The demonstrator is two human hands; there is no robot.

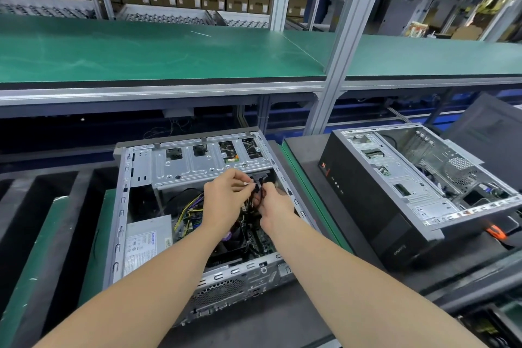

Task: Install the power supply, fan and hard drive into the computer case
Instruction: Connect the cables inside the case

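Note:
An open grey computer case (121,206) lies on its side in front of me. A silver power supply (147,243) with a white label sits inside at its near left, with yellow and black wires (187,210) running from it. The drive cage (203,162) spans the far side. Both hands reach inside just below the cage. My left hand (226,196) pinches a small white-tipped connector. My right hand (275,207) grips black cables beside it. The motherboard and a dark fan (226,248) lie partly hidden under my forearms.
A second open case (418,192) with a black front stands to the right on a dark mat. An orange-handled tool (495,232) lies beside it. A green shelf (169,51) runs above the bench, held by an aluminium post (336,65). Dark slots lie to the left.

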